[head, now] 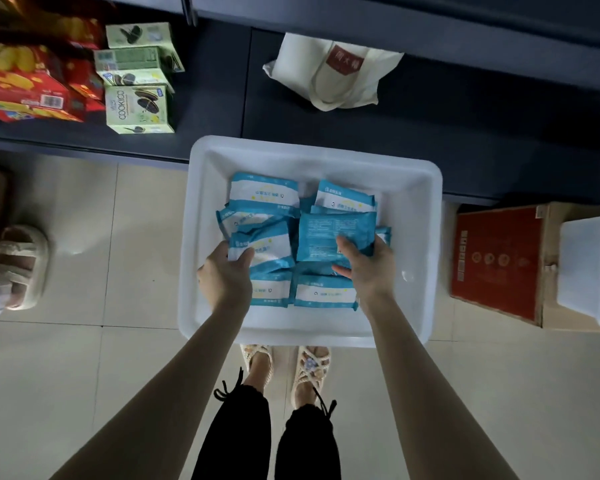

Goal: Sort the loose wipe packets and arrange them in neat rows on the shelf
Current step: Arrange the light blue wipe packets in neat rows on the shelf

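Pickup step: left hand and right hand each grip a packet in bin; next, lift to shelf.

The wipe packets are teal-blue with white panels (one shows a plain blue back); the tub is white; the shelf dark slate. Cookie boxes are pale green; the tote bag is cream with a red patch.
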`<act>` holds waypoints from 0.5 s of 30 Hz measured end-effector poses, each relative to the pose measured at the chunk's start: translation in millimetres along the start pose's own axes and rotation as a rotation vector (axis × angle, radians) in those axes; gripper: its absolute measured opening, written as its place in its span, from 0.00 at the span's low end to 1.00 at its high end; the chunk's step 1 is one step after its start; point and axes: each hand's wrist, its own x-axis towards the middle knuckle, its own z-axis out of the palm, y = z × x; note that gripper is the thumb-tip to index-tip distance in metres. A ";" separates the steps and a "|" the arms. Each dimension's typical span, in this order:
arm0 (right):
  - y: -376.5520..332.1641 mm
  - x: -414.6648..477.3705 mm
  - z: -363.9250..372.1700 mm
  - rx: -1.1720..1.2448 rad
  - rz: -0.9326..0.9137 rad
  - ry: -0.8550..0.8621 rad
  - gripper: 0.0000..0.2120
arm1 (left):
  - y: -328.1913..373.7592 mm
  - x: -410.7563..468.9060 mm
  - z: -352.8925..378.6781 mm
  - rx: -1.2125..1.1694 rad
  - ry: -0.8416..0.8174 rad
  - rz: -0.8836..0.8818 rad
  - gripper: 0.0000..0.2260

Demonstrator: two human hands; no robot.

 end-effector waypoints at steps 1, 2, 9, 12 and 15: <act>-2.4 -4.6 -3.2 0.023 0.003 -0.009 0.05 | 1.1 -3.9 -1.5 0.007 0.008 0.003 0.08; -5.4 -10.0 -7.7 0.052 0.005 -0.016 0.05 | 2.7 -9.0 -3.6 0.008 0.010 0.005 0.09; -31.4 -55.0 -55.9 0.177 -0.036 -0.089 0.05 | 35.1 -73.1 -37.9 -0.129 0.092 -0.054 0.10; -50.1 -77.3 -85.4 0.205 -0.088 -0.121 0.05 | 64.4 -118.6 -47.6 -0.449 0.034 -0.021 0.08; -75.3 -103.3 -122.1 0.213 -0.206 -0.147 0.03 | 94.6 -167.7 -53.1 -0.664 -0.033 0.019 0.03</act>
